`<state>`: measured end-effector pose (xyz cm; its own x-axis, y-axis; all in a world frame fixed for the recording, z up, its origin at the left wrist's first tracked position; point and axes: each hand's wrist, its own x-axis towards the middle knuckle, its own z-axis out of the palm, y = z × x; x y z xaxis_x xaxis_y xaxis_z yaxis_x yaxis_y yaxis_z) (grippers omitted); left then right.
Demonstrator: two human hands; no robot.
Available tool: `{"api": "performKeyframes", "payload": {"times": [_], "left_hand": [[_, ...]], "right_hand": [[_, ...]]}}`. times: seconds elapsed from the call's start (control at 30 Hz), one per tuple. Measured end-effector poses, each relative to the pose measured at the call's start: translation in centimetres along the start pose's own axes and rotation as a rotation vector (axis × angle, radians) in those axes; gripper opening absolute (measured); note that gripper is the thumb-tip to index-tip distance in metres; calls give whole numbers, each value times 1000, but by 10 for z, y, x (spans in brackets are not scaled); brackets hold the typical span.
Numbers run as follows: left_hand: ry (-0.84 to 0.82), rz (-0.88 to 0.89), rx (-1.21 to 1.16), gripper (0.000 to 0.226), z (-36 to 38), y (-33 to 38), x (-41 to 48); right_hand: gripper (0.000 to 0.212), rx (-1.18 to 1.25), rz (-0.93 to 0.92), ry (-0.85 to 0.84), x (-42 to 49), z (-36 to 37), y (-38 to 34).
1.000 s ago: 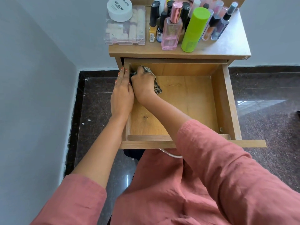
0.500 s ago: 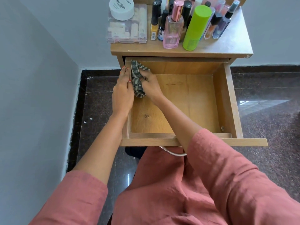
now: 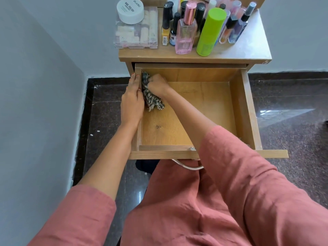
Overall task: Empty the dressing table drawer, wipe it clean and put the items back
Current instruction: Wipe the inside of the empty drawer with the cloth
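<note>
A grey wall (image 3: 35, 86) meets a glossy, dark speckled floor (image 3: 292, 132) edged by a black border strip (image 3: 80, 139).

My right hand's (image 3: 158, 84) fingertips were buried in the cloth (image 3: 152, 102); probably bunching it. My sleeve (image 3: 230, 157) hid the drawer's (image 3: 245, 103) front-right corner and half the handle (image 3: 188, 166). Rear bottles (image 3: 212, 4) were cropped by the top edge.
</note>
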<state>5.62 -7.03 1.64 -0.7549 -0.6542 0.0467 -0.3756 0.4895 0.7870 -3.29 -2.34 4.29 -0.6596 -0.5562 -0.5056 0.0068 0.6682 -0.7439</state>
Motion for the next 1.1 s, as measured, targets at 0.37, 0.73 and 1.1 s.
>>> {"api": "performKeyframes", "payload": {"times": [0.37, 0.73, 1.1], "left_hand": [[-47, -44, 102, 43, -4, 8, -1], [-213, -12, 194, 46, -24, 15, -7], [-186, 26, 201, 46, -18, 4, -7]], "right_hand": [[48, 438, -140, 84, -18, 15, 19], [59, 180, -12, -314, -67, 12, 48], [40, 113, -34, -290, -43, 2, 33]]}}
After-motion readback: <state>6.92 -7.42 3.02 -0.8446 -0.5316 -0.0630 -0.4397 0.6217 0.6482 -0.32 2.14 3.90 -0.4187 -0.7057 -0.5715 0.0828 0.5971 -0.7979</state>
